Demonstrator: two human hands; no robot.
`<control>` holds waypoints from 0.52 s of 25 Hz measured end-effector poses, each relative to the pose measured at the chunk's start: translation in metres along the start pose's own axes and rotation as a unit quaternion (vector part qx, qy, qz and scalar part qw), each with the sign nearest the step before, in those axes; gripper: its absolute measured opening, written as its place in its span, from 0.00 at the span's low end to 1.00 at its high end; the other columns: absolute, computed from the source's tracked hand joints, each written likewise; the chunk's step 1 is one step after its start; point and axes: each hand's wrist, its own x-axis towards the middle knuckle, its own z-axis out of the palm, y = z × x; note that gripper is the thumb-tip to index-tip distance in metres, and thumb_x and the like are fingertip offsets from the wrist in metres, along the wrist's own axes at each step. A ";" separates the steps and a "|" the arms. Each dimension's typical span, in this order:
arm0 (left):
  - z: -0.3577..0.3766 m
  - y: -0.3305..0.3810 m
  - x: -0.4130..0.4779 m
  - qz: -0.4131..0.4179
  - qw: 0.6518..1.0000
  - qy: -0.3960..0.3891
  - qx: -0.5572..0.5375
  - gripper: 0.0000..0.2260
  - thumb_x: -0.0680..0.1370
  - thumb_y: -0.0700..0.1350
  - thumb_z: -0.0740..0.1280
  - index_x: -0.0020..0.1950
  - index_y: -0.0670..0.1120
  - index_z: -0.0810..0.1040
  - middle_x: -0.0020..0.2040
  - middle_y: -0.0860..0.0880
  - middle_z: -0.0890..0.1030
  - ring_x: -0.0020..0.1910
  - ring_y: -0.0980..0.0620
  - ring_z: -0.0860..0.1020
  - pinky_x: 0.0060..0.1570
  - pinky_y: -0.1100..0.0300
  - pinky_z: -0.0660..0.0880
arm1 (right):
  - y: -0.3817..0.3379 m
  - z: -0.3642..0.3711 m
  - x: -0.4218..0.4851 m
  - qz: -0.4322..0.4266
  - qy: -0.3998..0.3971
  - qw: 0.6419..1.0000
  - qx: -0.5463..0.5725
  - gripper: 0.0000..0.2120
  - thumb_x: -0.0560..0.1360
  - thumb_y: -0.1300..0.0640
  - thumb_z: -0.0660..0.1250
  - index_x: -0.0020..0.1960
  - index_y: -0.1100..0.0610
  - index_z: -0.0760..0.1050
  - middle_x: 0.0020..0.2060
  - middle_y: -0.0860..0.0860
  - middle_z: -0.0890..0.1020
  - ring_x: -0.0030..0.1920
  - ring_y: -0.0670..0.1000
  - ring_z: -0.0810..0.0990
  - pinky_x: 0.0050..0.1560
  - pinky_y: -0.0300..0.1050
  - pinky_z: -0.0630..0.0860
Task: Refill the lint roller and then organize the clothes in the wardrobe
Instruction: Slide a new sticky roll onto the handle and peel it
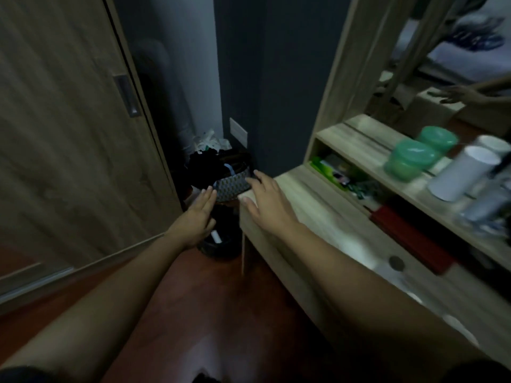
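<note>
Left hand above floor bin, right hand over dresser corner, both flat-fingered, holding nothing; lint roller not identifiable; wardrobe door shut at left; likely next: hook fingertips into recessed handle, slide evenly.

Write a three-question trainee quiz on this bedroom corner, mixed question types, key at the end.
1. True or false: the left hand has its fingers curled round the patterned basket.
2. Which hand is at the corner of the dresser top? A. left hand B. right hand
3. Fill in: the lidded jar on the shelf is ____.

Key: 1 false, its fingers are straight; 2 B; 3 green.
</note>
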 end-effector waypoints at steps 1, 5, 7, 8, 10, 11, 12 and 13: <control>0.011 0.029 -0.012 0.007 1.000 0.011 -0.004 0.30 0.80 0.40 0.59 0.76 0.38 0.44 0.77 0.41 0.43 0.77 0.46 0.43 0.72 0.60 0.44 | 0.020 -0.020 -0.029 -0.005 0.007 1.000 -0.009 0.24 0.78 0.51 0.58 0.71 0.59 0.62 0.73 0.59 0.61 0.72 0.58 0.59 0.72 0.51 0.59; 0.082 0.135 -0.065 0.032 0.999 0.039 -0.016 0.30 0.81 0.43 0.58 0.76 0.39 0.44 0.77 0.43 0.44 0.75 0.52 0.41 0.73 0.60 0.45 | 0.113 -0.091 -0.156 0.015 0.021 0.999 -0.041 0.23 0.77 0.52 0.61 0.69 0.60 0.64 0.71 0.61 0.64 0.71 0.60 0.62 0.69 0.52 0.60; 0.118 0.193 -0.090 0.033 0.999 0.031 -0.024 0.30 0.81 0.44 0.58 0.76 0.40 0.44 0.77 0.44 0.43 0.72 0.56 0.39 0.72 0.63 0.44 | 0.161 -0.125 -0.216 0.047 0.019 0.996 -0.066 0.23 0.76 0.53 0.62 0.69 0.60 0.65 0.70 0.60 0.65 0.69 0.60 0.64 0.67 0.52 0.63; 0.132 0.221 -0.102 0.028 0.999 0.015 -0.033 0.30 0.81 0.45 0.58 0.77 0.41 0.44 0.78 0.45 0.44 0.72 0.57 0.39 0.70 0.65 0.43 | 0.181 -0.139 -0.240 0.071 0.010 0.995 -0.075 0.23 0.76 0.54 0.62 0.69 0.60 0.65 0.70 0.59 0.65 0.69 0.59 0.64 0.67 0.52 0.64; 0.160 0.270 -0.119 0.030 0.998 0.000 -0.052 0.30 0.81 0.46 0.58 0.76 0.40 0.44 0.78 0.44 0.44 0.74 0.55 0.41 0.68 0.68 0.42 | 0.213 -0.163 -0.273 0.105 -0.020 0.990 -0.096 0.23 0.76 0.55 0.62 0.70 0.59 0.64 0.71 0.58 0.64 0.69 0.58 0.63 0.67 0.51 0.63; 0.172 0.291 -0.123 0.032 0.998 -0.011 -0.053 0.30 0.81 0.45 0.58 0.76 0.40 0.44 0.78 0.44 0.44 0.75 0.53 0.42 0.68 0.68 0.42 | 0.226 -0.170 -0.283 0.111 -0.036 0.987 -0.109 0.23 0.76 0.55 0.61 0.70 0.58 0.64 0.71 0.57 0.63 0.70 0.58 0.63 0.67 0.50 0.63; 0.183 0.308 -0.124 0.036 0.998 -0.019 -0.057 0.30 0.81 0.45 0.58 0.76 0.40 0.44 0.78 0.43 0.44 0.76 0.51 0.44 0.68 0.68 0.42 | 0.236 -0.174 -0.287 0.110 -0.049 0.985 -0.119 0.23 0.76 0.56 0.61 0.70 0.58 0.63 0.71 0.57 0.63 0.70 0.58 0.62 0.67 0.50 0.62; 0.194 0.319 -0.123 0.042 0.997 -0.028 -0.060 0.30 0.81 0.45 0.58 0.76 0.40 0.44 0.78 0.43 0.44 0.77 0.50 0.45 0.68 0.68 0.42 | 0.244 -0.176 -0.288 0.102 -0.067 0.984 -0.128 0.23 0.77 0.57 0.61 0.71 0.57 0.62 0.71 0.57 0.63 0.70 0.57 0.62 0.68 0.50 0.62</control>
